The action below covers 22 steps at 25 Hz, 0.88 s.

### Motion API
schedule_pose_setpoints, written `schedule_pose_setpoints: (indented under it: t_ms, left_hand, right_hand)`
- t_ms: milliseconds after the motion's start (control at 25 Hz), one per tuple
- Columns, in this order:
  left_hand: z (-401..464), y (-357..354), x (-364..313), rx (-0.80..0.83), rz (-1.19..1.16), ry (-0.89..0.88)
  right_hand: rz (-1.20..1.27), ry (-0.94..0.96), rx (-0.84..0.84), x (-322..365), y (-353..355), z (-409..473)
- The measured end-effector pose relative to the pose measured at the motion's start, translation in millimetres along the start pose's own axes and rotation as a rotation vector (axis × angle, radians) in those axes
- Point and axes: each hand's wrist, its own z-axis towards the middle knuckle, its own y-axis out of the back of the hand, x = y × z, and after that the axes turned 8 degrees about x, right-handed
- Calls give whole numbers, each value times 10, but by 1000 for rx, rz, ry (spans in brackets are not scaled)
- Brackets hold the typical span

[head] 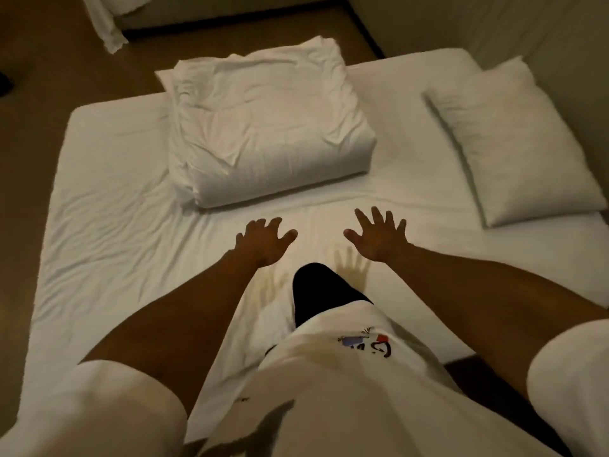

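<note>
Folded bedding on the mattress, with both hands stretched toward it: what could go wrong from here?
1. The folded bedding is a loose, bulky stack; if the left hand and right hand, both open and short of it, grab only top layers, it might unfold.
2. Dragging it could bunch the already wrinkled sheet further.
3. The knee, seemingly on the sheet, may pin it.
</note>
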Motion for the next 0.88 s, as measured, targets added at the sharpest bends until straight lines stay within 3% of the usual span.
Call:
schedule_pose_setpoints:
  t_ms: [360, 880]
  left_hand:
    - [-412, -661, -918, 115, 81, -274]
    - [-460, -1417, -1571, 227, 53, -336]
  right_hand:
    - [134, -301, 50, -989, -678, -1370]
    - [295, -364, 42, -1565, -1079, -1668]
